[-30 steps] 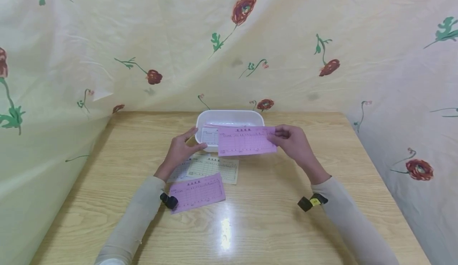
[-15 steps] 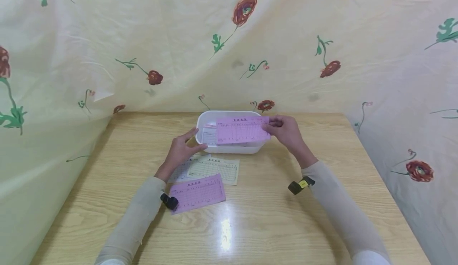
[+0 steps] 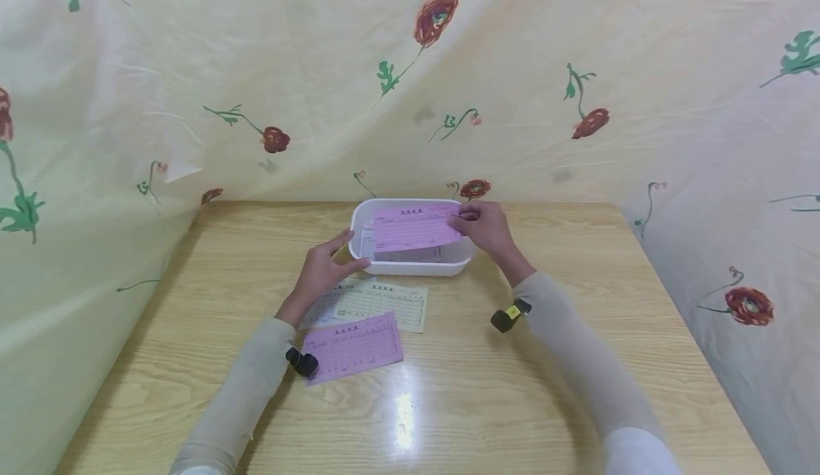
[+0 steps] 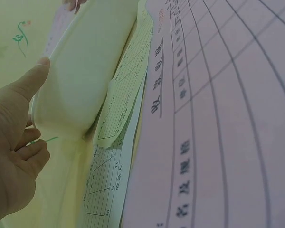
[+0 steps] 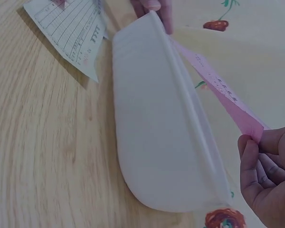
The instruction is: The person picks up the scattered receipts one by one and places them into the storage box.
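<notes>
The right hand [image 3: 487, 227] pinched a pink slip [image 3: 410, 229] by one end, over the tub [image 3: 416, 269] left of that grip; the left hand [image 3: 322, 261] gripped the tub's end. Placing seemed the step, next calling for release, though contact beneath was unclear.

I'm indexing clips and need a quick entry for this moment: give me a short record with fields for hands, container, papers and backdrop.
Left hand: holds the left end of the white container
Right hand: pinches one end of the held pink slip, over the container's opening
Container contents: printed paper, partly hidden
On table: loose pink slip, greenish slip, bluish slip
Backdrop: flowered cloth
</notes>
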`<state>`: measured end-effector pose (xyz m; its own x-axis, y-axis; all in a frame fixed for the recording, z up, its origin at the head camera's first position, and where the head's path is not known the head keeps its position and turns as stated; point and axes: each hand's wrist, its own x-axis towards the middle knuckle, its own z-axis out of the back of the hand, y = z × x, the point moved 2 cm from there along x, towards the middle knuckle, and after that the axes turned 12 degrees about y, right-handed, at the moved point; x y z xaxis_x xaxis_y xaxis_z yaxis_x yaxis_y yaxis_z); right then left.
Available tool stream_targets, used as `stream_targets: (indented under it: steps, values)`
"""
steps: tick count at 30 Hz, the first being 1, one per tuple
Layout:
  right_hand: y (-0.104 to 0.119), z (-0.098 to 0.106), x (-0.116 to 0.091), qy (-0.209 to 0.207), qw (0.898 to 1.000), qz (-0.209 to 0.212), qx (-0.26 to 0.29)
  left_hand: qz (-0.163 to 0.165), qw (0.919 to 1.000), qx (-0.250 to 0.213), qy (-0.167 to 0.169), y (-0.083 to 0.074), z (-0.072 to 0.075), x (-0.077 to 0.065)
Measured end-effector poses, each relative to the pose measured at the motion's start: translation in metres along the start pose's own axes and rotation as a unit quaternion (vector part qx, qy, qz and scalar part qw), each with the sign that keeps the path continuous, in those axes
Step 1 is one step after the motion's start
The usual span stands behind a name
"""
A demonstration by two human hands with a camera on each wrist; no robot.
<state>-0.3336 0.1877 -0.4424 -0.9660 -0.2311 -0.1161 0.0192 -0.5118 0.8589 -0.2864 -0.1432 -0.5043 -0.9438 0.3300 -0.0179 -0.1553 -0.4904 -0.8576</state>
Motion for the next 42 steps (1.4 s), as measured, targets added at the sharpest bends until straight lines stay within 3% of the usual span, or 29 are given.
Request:
stream_targets:
  steps: [21,34,42]
  values:
    - [0.0,-0.034,0.022,0.031,0.999,-0.008,-0.031,-0.007,1.0,0.006,0.0,0.001,0.0,-0.001]
    - [0.007,-0.032,0.019,0.039,0.998,-0.011,-0.038,-0.011,0.9999,-0.001,0.0,0.003,0.001,0.001]
    - [0.014,-0.018,0.015,0.048,0.996,0.046,-0.054,-0.005,1.0,-0.002,0.0,0.002,0.001,-0.001]
